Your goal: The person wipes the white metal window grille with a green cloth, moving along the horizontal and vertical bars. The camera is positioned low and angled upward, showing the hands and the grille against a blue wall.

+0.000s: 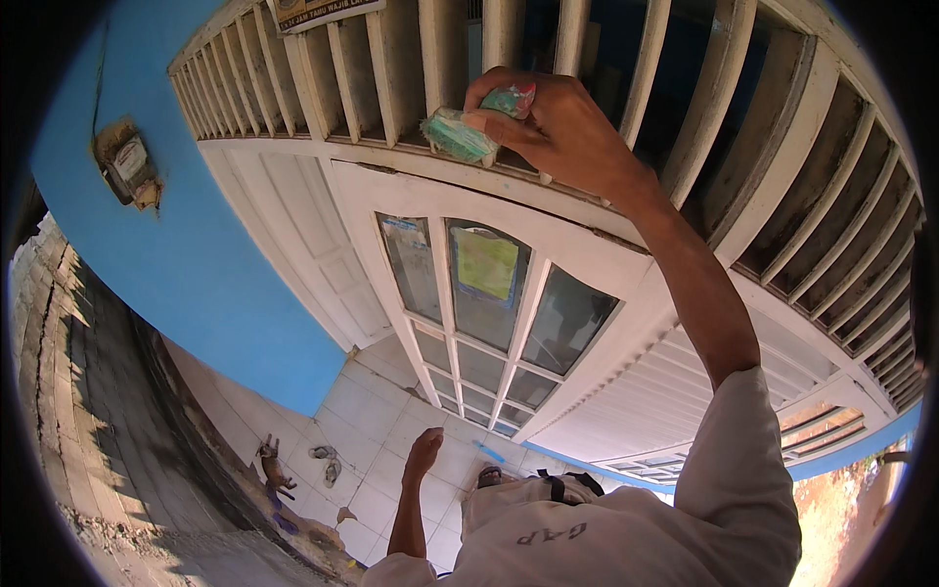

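Observation:
High in front of me, my right hand (558,122) is closed round a crumpled green wad (465,135), cloth or thin plastic, with a red patch. The wad presses against the lower ends of the cream wooden slats (386,88) of a vent, just above its bottom rail (411,161). My right arm is stretched upward. Low down, my left hand (424,453) hangs over the tiled floor, away from the slats. Its fingers look curled together, and nothing shows in them.
Below the vent stands a white door (543,245) with glass panes. A blue wall (235,313) with a small box (130,166) is at left. On the white tiles (377,440) lie a small animal (275,468) and footwear (328,465). A grey roof slope (108,391) borders the left.

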Demonstrator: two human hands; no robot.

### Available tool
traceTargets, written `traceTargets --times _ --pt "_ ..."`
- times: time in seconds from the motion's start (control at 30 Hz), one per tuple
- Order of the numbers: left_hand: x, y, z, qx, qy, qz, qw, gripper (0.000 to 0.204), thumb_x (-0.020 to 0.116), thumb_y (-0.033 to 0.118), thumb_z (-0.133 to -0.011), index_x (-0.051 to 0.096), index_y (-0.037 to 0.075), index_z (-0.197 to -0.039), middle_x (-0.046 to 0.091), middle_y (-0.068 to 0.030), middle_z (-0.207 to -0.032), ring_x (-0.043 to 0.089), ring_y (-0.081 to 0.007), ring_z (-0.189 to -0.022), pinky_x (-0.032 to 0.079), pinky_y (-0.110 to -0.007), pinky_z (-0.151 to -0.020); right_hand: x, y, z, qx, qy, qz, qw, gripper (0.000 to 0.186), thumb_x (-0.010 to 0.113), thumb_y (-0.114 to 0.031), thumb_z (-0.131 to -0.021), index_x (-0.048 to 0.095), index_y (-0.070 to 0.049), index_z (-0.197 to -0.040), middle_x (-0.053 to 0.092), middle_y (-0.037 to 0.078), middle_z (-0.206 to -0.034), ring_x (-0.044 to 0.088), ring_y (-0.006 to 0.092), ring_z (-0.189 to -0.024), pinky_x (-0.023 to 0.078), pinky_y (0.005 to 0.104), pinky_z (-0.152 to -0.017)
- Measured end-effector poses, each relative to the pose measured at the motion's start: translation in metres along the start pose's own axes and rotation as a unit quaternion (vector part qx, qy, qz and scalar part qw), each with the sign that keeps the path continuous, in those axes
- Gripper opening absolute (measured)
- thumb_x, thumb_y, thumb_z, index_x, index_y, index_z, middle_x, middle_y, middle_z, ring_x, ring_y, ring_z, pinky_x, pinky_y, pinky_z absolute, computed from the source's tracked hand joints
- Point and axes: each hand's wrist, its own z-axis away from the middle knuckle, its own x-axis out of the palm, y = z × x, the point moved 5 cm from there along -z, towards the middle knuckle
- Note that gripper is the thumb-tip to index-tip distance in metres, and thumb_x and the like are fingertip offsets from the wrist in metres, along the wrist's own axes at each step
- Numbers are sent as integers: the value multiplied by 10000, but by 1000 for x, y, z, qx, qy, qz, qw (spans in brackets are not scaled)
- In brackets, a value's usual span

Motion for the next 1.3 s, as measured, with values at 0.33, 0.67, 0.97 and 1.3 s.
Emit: traceTargets --times 0.33,0.67,0.97,1.3 --pt "16 -43 35 -102 -97 -120 983 390 576 256 -950 640 11 -1247 667 -157 -1245 613 -280 -1189 460 -373 -1009 -45 -16 20 24 -315 212 925 447 657 -261 -894 513 37 -593 446 181 -501 506 320 -467 442 413 -535" --pt "29 -29 -1 -63 -107 -108 986 374 576 259 -962 642 10 -1233 668 -153 -1241 615 -283 -1188 465 -363 -1008 -33 -1 24 -110 -190 70 973 211 687 -231 -921 674 -23 -951 646 146 -751 649 295 -669 519 426 -663" --pt "46 -43 38 -5 -179 -124 976 290 593 205 -961 672 -10 -1139 690 -206 -1124 644 -356 -1096 504 -414 -953 -104 -27 75 9 -341 270 900 99 652 -123 -839 637 -26 -848 601 128 -640 612 305 -592 481 432 -608" --pt "45 214 -61 158 -135 -25 978 279 565 139 -998 616 -7 -1230 699 -178 -1111 685 -279 -1028 522 -364 -897 -79 -16 82 -63 -207 124 968 185 698 -216 -917 612 -53 -924 607 81 -744 629 256 -674 514 387 -616"
